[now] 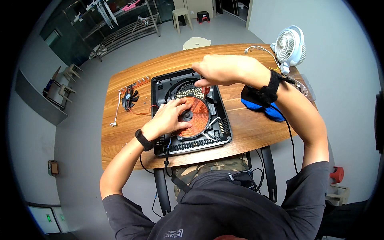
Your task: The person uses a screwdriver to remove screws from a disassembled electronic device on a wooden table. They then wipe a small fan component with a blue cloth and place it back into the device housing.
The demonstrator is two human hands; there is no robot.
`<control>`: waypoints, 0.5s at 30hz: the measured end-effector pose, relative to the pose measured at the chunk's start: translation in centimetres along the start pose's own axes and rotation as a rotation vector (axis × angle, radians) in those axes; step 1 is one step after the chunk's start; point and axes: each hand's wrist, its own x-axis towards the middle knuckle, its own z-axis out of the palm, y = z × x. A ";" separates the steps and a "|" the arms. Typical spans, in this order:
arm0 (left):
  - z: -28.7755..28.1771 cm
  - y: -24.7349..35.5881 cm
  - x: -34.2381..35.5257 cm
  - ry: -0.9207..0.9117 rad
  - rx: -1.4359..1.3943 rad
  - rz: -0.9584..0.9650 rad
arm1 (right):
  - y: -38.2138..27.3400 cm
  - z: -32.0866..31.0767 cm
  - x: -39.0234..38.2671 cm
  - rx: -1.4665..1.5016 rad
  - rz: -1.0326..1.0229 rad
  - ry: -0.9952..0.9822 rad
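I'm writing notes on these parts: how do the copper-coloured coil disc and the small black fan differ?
The coil disc is orange-red and flat; the black fan is dark with separate blades. The disc sits within the black casing, while the fan lies left of it on the table. The left hand rests on the disc; neither hand touches the fan. The disc looks larger than the fan.

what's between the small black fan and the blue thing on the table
In the head view, the open black casing, holding the copper-coloured coil under the left hand.
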 end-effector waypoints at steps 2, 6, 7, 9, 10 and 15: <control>-0.1 0.1 -0.1 -0.004 -0.001 -0.003 | -0.6 0.2 0.2 -0.006 0.023 0.012; 0.0 0.1 -0.2 0.008 0.007 0.004 | -1.2 -0.5 0.0 0.000 0.054 -0.006; 0.1 0.0 -0.2 0.015 0.010 0.009 | -1.1 -0.5 -0.3 0.012 0.003 0.014; 0.4 -0.4 -0.2 0.036 0.022 0.034 | -0.7 -0.4 -0.9 0.039 -0.104 0.050; 0.6 -0.5 -0.2 0.046 0.027 0.044 | -0.7 -0.2 -0.6 0.024 -0.075 0.031; 0.6 -0.5 -0.1 0.023 0.024 0.026 | -0.8 -0.5 0.7 -0.007 -0.001 -0.023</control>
